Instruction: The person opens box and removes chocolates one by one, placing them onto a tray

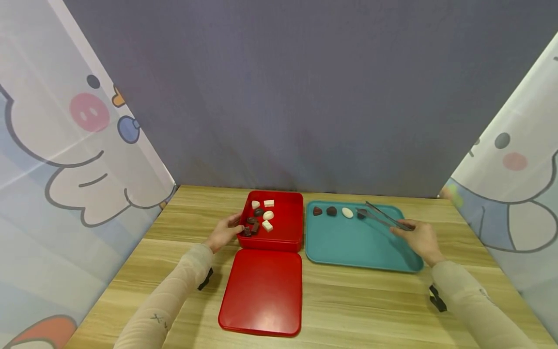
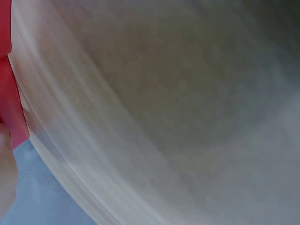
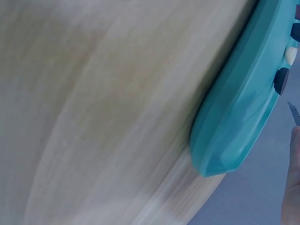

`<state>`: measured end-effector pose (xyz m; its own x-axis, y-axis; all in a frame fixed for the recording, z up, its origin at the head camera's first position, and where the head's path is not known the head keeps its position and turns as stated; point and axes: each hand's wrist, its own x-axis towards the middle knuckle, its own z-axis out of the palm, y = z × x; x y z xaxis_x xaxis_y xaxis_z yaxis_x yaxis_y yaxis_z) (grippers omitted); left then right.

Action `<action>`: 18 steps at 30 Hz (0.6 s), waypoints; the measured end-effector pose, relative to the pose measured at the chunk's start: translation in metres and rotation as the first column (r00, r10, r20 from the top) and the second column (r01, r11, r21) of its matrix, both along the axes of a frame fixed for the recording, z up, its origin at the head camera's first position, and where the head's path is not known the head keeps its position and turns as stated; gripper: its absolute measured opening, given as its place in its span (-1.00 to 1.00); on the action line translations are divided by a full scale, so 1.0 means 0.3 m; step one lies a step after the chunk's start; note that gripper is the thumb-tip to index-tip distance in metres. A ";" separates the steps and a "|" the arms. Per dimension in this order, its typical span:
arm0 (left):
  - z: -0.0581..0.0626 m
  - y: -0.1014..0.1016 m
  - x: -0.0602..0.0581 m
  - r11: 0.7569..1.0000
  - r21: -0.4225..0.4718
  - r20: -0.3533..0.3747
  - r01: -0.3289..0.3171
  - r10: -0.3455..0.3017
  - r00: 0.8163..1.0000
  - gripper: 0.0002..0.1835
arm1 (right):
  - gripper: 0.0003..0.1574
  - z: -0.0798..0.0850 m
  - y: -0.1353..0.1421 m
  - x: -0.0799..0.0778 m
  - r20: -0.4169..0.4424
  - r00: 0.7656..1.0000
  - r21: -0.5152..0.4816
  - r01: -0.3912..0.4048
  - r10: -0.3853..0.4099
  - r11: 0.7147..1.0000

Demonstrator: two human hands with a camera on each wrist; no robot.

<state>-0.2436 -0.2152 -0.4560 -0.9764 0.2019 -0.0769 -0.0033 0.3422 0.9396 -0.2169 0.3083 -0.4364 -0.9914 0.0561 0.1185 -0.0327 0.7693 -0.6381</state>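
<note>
My left hand (image 1: 225,232) grips the left wall of a red box (image 1: 287,218), thumb over the rim. Several white and dark chocolates lie in the box's left half, among them a white egg-shaped one (image 1: 268,215) and a dark bar (image 1: 255,228). In my right hand (image 1: 420,237) is a pair of metal tongs (image 1: 383,215), spread over a teal tray (image 1: 348,245). The tongs' tips are by a dark chocolate (image 1: 361,213); whether they touch it I cannot tell. Left of it in a row lie a white oval chocolate (image 1: 347,213), a dark one (image 1: 331,211) and a reddish-brown one (image 1: 317,211).
A red lid (image 1: 261,291) lies flat in front of the box. Box and tray stand side by side on a wooden table (image 1: 348,305). A grey wall (image 1: 279,97) rises behind the table, with cartoon-printed sheets (image 1: 65,145) at both sides.
</note>
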 end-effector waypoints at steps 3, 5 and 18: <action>-0.031 -0.008 -0.013 1.000 -0.001 -0.009 -0.010 0.010 1.000 -0.40 | -0.26 0.003 -0.002 0.000 0.003 1.000 -0.002 -0.005 0.005 1.000; -0.030 -0.005 -0.011 1.000 0.002 -0.008 -0.012 0.012 1.000 -0.40 | -0.25 0.007 -0.005 0.000 0.003 1.000 -0.003 -0.011 0.011 1.000; -0.023 -0.009 -0.013 1.000 -0.004 -0.008 -0.011 0.011 1.000 -0.40 | -0.36 0.048 -0.085 -0.005 -0.076 0.996 -0.006 -0.039 0.039 0.999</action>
<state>-0.2475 -0.2178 -0.4628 -0.9791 0.1909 -0.0696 0.0007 0.3457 0.9383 -0.2185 0.2829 -0.4219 -0.9810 0.0188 0.1932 -0.1110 0.7619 -0.6381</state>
